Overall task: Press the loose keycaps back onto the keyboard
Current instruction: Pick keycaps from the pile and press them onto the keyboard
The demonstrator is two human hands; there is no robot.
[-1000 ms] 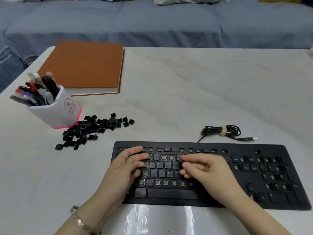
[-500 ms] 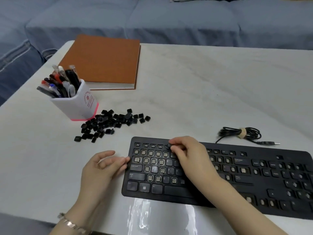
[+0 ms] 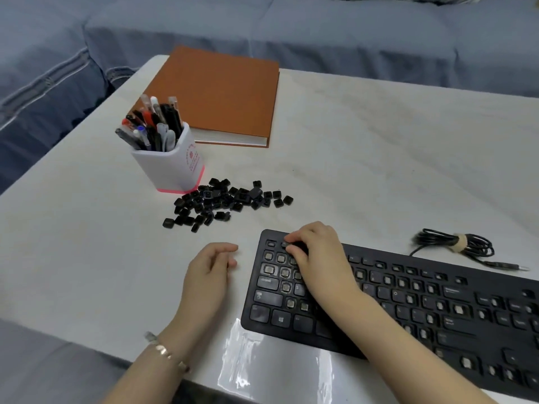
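Misalignment is looming: your right hand (image 3: 318,258) is pinching a keycap (image 3: 300,245) at the keyboard's (image 3: 379,252) top-left row, risking a crooked press, while your left hand (image 3: 208,275) is lying slack and empty on the desk (image 3: 379,170).

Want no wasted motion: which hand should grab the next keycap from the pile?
Left. The left hand rests free on the table, nearer the keycap pile; the right hand pinches a keycap on the keyboard.
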